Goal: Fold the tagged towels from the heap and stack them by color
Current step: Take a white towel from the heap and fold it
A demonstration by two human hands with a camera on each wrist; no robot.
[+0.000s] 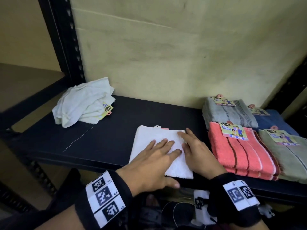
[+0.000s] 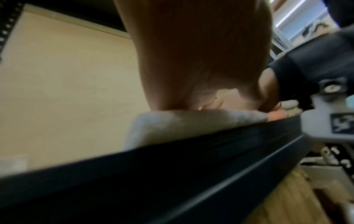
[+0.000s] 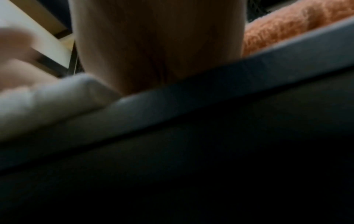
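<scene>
Under the flattened fingers of the left hand and right hand, both extended and gripping nothing, lies the folded white towel on the shelf. Risk: its near edge overhangs the shelf lip; uneven pressure could slide it off. Long axis runs near-to-far, hang tab pointing away.

blue towel mostly hidden behind stacks, green towel cut off
</scene>
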